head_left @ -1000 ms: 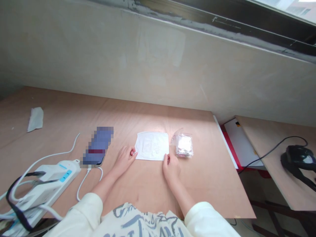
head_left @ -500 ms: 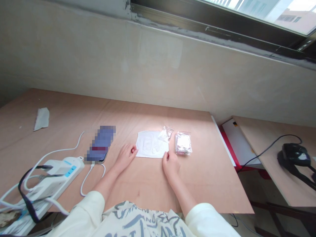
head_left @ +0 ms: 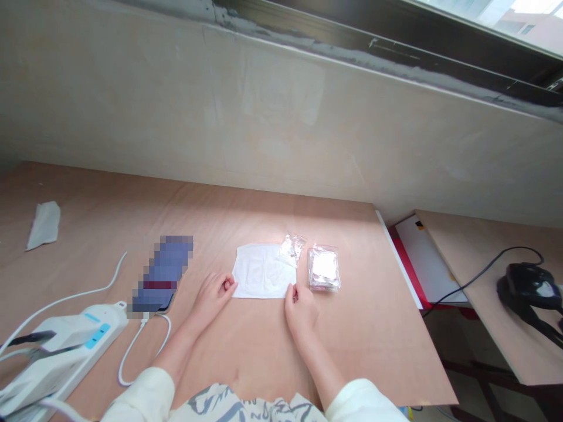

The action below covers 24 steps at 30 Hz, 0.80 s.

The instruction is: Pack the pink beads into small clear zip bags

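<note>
Your left hand (head_left: pixel 213 296): fingertips pinched on the white sheet (head_left: pixel 259 272), steadying its left edge.
Your right hand (head_left: pixel 301 310): pinching the near edge.
Sheet position: flat on the plywood tabletop (head_left: pixel 373 351), clear packet (head_left: pixel 291 249) overlapping its far corner.

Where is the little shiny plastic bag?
In the head view, the small clear plastic bag lies on the top right corner of the white sheet, just left of the packet stack.

White power strip (head_left: pixel 65 357), white cable (head_left: pixel 127 363), blurred phone (head_left: pixel 162 274) and crumpled white tissue (head_left: pixel 43 225) on the plywood table (head_left: pixel 109 234).
</note>
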Tool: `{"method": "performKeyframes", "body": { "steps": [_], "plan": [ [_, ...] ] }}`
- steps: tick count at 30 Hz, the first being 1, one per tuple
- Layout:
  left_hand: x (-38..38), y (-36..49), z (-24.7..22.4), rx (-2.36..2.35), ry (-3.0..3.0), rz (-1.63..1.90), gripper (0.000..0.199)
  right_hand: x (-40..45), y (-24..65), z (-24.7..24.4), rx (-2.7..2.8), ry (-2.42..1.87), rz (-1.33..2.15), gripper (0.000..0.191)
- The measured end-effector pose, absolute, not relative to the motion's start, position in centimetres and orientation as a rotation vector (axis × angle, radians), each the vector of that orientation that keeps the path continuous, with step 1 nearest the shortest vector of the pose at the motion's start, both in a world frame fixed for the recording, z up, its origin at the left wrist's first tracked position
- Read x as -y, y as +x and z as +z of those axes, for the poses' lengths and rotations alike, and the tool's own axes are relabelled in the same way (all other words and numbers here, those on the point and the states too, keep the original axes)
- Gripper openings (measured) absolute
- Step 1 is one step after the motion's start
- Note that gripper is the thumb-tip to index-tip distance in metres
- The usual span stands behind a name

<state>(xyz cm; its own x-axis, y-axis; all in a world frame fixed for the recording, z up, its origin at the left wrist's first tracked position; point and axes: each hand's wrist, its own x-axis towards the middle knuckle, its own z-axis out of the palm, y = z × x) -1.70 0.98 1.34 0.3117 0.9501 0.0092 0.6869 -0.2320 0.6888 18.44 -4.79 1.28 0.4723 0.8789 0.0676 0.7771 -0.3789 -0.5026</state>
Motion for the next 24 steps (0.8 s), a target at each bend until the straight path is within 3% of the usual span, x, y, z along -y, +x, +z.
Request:
{"method": "performKeyframes", "body": {
  "steps": [7, 11, 14, 24],
  "plan": [
    [-1.2, -1.7, 1.4, -1.464, 2.002, 0.548, 0.014, 3.9, 18.4, 2.0, 1.278, -2.210, 0.347, 0.029],
    [-1.3, -1.5, 1.5, -1.459, 2.005, 0.540, 0.013, 1.3, 17.6, 3.6, 1.407, -2.027, 0.187, 0.021],
    [-1.3, -1.5, 1.5, -1.458, 2.005, 0.538, 0.013, -0.9, 17.3, 3.7, 1.591, -1.951, 0.102, 0.026],
    [-1.1, -1.8, 1.5, -1.445, 1.997, 0.550, 0.011, -2.8, 19.7, 2.5, 1.563, -2.226, -0.021, 0.031]
  ]
}}
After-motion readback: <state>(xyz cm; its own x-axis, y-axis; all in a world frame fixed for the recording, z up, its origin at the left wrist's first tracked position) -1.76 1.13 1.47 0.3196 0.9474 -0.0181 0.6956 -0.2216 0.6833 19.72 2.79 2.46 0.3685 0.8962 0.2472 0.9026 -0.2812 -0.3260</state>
